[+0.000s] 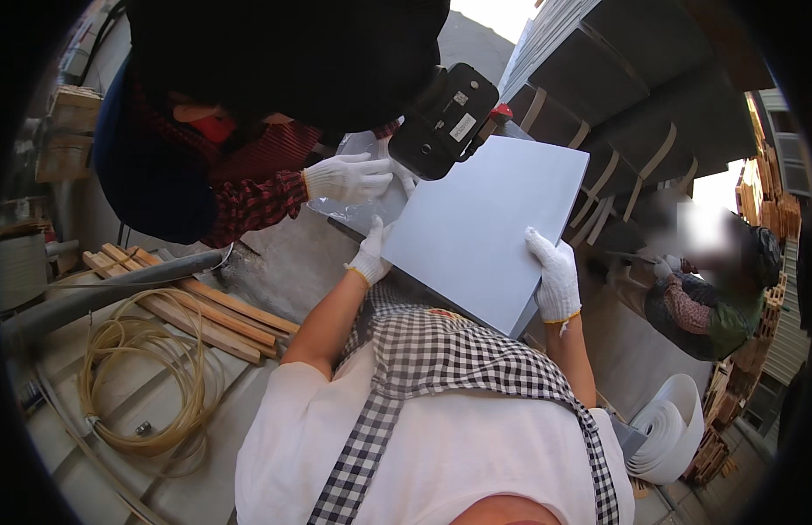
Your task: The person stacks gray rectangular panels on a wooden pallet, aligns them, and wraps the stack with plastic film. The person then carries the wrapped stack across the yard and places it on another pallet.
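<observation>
A flat, light grey rectangular panel [489, 229] lies tilted in front of my body. My left hand [368, 254], in a white knit glove, grips its left edge. On the opposite edge, my right hand [557, 278] is closed with the thumb on the top face and the other fingers partly hidden. Just beyond my left hand, a co-worker's white-gloved hand [349, 178] is on a sheet of clear film [362, 210]. The co-worker's other hand is mostly covered by the panel and a dark head-worn device [445, 122].
Wooden strips [235, 319] and a coiled yellowish hose [95, 367] lie at the left, beside a grey pipe [117, 293]. Large dark panels [598, 57] are stacked at the far right. Another person [686, 302] works at the right, near a white roll [672, 429].
</observation>
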Demonstrator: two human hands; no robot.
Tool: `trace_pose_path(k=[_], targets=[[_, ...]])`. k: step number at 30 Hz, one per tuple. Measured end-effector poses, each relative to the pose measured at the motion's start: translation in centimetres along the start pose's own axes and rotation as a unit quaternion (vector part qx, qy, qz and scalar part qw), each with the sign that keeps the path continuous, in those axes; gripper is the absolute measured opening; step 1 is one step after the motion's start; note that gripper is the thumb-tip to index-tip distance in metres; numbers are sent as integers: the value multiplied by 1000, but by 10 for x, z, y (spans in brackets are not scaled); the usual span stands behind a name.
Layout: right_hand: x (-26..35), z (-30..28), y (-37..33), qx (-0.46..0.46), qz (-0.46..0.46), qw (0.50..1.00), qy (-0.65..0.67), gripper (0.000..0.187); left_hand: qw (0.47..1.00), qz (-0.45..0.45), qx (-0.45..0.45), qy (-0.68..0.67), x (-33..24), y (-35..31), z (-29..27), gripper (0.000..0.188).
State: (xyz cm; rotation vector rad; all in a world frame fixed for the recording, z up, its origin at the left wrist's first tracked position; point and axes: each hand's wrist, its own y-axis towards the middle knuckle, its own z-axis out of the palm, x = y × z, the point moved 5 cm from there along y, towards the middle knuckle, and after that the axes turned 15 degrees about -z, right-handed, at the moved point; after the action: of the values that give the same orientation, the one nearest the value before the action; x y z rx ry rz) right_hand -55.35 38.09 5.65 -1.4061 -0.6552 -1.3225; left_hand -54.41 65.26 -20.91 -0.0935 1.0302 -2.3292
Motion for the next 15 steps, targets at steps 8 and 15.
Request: trace_pose_path(k=[8, 15], targets=[[-10, 16, 8, 13, 8, 1000, 28, 22, 986, -43, 108, -118, -4, -14, 8, 93], [4, 30, 15, 9, -13, 999, 40, 20, 996, -11, 79, -27, -4, -9, 4, 83]])
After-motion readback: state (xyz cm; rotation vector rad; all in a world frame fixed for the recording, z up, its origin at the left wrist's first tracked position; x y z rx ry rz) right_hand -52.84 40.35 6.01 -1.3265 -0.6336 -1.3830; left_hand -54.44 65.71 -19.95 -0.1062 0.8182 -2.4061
